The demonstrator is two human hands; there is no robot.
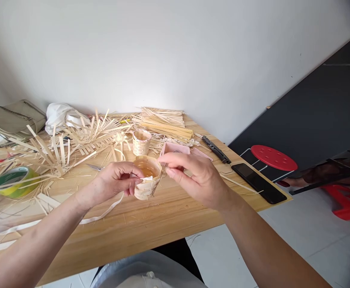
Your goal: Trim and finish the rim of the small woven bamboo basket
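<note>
My left hand (119,179) pinches the rim of a small woven basket (146,190), held just above the table in the middle of the head view. A pale strip (105,211) trails down from near that hand towards the left. To the right of the basket's rim, my right hand (194,176) has its thumb and forefinger pressed together; whatever they hold is too small to name. Behind the held basket stands a second small woven basket (141,143) with a pinkish rim.
Woven strips (63,154) cover the left of the wooden table (163,216), beside a tape roll (14,182). Strip bundles (165,126) lie at the back. A pink box (175,148), a black-handled tool (216,150) and a phone (259,183) are on the right.
</note>
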